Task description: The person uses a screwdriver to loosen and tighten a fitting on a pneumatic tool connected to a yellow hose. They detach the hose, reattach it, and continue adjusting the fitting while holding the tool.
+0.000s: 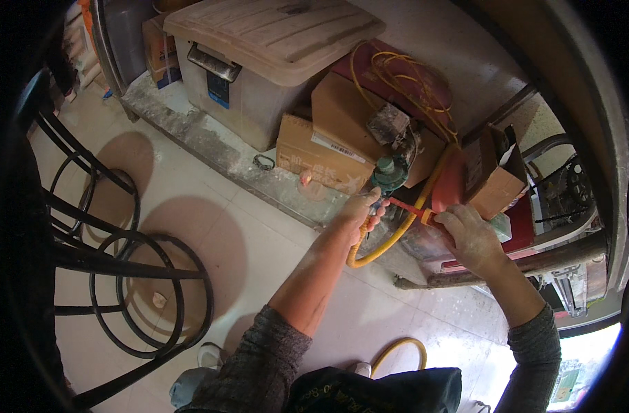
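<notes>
My left hand [367, 208] is closed around the lower end of a green gas regulator [390, 173], where a yellow hose [380, 260] joins it. The hose loops down below my fingers and curves back up to the right. In my right hand [469, 235] is a slim red tool with a yellow band, which looks like a screwdriver [407, 206]. Its tip points left at the joint by my left fingers. The exact contact there is too small to make out. My right fingers wrap its handle and hide most of it.
A lidded plastic bin [242, 103] and a flattened cardboard box [321, 155] stand on the low shelf [211, 141]. An open carton [497, 168] is at the right. Black metal stool frames [170, 275] fill the left side. More yellow hose [404, 343] lies on the floor.
</notes>
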A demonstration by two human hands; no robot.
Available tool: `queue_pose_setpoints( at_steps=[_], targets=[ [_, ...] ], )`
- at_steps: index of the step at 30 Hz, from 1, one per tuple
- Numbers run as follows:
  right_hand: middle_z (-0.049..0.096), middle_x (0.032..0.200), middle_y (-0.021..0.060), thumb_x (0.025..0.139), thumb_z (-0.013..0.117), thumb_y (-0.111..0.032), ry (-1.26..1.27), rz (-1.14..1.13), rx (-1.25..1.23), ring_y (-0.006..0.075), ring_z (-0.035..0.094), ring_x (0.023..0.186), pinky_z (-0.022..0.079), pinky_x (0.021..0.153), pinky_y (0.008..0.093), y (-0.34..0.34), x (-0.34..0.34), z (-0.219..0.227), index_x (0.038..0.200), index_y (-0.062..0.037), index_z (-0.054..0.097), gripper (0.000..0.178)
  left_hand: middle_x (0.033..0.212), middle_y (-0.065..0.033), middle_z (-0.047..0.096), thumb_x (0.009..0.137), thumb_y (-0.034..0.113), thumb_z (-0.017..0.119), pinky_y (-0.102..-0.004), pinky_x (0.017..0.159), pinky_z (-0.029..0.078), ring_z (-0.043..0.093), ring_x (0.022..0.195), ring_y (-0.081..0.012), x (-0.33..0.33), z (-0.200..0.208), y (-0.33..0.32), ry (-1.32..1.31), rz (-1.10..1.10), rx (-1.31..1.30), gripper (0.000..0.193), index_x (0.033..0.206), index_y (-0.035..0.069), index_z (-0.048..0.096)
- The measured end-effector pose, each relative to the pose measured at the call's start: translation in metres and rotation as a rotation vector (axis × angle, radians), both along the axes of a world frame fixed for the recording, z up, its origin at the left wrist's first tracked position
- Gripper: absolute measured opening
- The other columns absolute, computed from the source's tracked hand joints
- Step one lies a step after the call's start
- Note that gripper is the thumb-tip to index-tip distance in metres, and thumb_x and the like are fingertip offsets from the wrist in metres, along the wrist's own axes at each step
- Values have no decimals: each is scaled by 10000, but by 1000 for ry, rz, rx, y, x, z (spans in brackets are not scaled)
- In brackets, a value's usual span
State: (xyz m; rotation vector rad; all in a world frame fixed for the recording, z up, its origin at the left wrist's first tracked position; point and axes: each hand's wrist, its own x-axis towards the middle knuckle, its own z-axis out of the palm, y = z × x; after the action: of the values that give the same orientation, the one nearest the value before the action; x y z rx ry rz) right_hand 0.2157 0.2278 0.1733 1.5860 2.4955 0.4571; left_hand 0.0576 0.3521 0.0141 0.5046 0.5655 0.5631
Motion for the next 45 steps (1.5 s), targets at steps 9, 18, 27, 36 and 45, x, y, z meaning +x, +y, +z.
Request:
queue_pose_setpoints(
  at_steps=[9,18,27,36,45],
  targets=[
    [634,998,76,729,677,-185,-118,222,98,209,609,773,528,667,294,11,-10,18,1066,-64,617,364,664,25,492,957,371,464,-202,452,305,401,523,-69,2,-7,-2,-19,-52,-3,344,921,39,547],
    [657,851,72,824,678,-206,1566,-1103,-674,96,584,594,507,527,234,12,-5,11,1086,29,602,360,716,-1,503,955,354,477,-198,453,315,409,535,-69,9,-10,1,-102,-40,-37,280,966,77,518],
    [572,1049,68,757,664,-131,210,-124,-112,204,566,952,524,682,330,4,-8,14,1203,-93,518,470,680,0,500,934,457,466,-209,434,327,411,519,-78,3,-12,5,-244,-126,-110,401,983,64,527],
    [597,1002,59,732,660,-173,-256,142,0,227,587,829,532,625,325,12,-2,16,1179,-85,541,471,658,6,460,955,423,439,-216,461,326,391,538,-85,5,-7,3,-126,-71,-46,399,931,31,512],
    [634,849,113,783,674,-155,249,-139,-103,223,608,641,491,537,301,15,-22,18,1086,-4,612,344,638,14,446,951,432,448,-203,418,288,369,490,-72,2,-8,8,-158,-153,-56,363,843,86,467]
  ],
)
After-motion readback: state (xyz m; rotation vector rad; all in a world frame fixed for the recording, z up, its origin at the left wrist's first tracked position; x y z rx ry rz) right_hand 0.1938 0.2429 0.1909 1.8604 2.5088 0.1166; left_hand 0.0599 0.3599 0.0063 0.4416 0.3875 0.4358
